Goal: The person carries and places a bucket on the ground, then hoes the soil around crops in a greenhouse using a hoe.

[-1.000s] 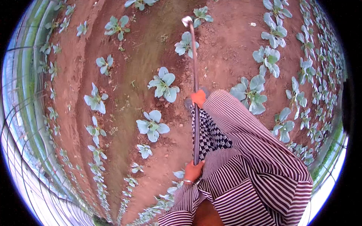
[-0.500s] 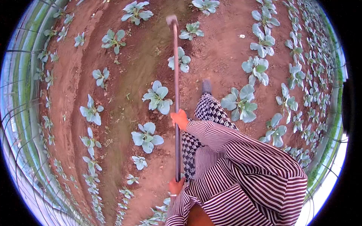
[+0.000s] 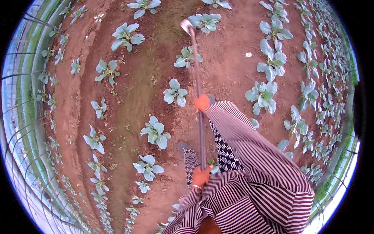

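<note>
A long-handled hoe (image 3: 201,136) runs up the middle of the head view. Its pale metal blade (image 3: 187,26) is at the far end, beside a leafy, cabbage-like plant (image 3: 205,23) and apparently above the soil. My right hand (image 3: 202,102) is wrapped round the middle of the shaft. Near my body, my left hand (image 3: 201,176) is closed round the shaft's lower end, with a light band at the wrist. Another young plant (image 3: 187,57) grows just left of the shaft.
Rows of similar plants (image 3: 155,132) stand on both sides in reddish soil (image 3: 230,58). A greenish furrow (image 3: 136,85) runs along the left. My patterned trouser legs (image 3: 226,154) and feet are below the shaft. Curved greenhouse-like walls (image 3: 23,117) edge the view.
Both hands and the hoe have shifted right in view, and the hands have moved up. The blade now lies nearer a plant. A second foot now shows at lower left.
</note>
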The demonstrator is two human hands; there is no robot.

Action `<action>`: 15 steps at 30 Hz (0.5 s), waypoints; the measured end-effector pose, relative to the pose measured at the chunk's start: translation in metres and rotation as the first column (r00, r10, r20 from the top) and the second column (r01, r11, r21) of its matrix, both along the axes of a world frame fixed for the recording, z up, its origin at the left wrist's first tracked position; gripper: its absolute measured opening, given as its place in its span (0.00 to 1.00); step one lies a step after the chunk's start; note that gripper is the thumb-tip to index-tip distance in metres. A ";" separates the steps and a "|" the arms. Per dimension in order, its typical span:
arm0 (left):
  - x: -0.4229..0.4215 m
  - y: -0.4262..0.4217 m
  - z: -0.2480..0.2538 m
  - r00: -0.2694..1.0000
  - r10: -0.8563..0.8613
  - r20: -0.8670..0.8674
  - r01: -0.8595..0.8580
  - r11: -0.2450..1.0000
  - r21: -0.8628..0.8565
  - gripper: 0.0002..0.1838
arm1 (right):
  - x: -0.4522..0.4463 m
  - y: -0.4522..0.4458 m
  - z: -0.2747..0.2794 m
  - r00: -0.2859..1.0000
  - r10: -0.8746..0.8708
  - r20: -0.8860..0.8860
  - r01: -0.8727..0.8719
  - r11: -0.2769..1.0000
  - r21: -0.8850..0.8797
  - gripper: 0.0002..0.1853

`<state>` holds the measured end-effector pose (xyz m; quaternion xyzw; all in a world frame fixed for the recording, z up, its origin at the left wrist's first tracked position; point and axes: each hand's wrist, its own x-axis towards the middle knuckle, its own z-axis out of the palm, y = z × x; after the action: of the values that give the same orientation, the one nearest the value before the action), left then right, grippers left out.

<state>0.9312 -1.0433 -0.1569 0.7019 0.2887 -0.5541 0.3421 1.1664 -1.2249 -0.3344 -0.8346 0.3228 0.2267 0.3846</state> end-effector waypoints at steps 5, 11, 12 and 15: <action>-0.014 0.016 0.085 0.981 -0.193 0.028 0.185 0.966 0.178 0.23 | -0.099 0.043 -0.010 0.919 -0.367 -0.146 0.394 0.879 0.267 0.12; -0.053 0.031 0.096 0.940 -0.277 0.199 0.227 0.944 0.238 0.22 | -0.085 0.048 0.057 0.730 -0.607 -0.312 0.639 0.447 0.626 0.12; -0.082 0.042 0.065 0.941 -0.152 0.302 0.094 0.976 0.197 0.23 | -0.069 0.038 0.057 0.742 -0.596 -0.306 0.622 0.443 0.646 0.13; -0.011 -0.011 0.063 0.928 -0.306 0.214 0.232 0.922 0.310 0.23 | -0.030 0.022 0.022 0.899 -0.438 0.016 0.381 0.799 0.466 0.11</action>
<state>0.9200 -1.0545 -0.0943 0.8423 0.2170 -0.4536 0.1942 1.1367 -1.2024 -0.3124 -0.6446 0.4096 0.1547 0.6267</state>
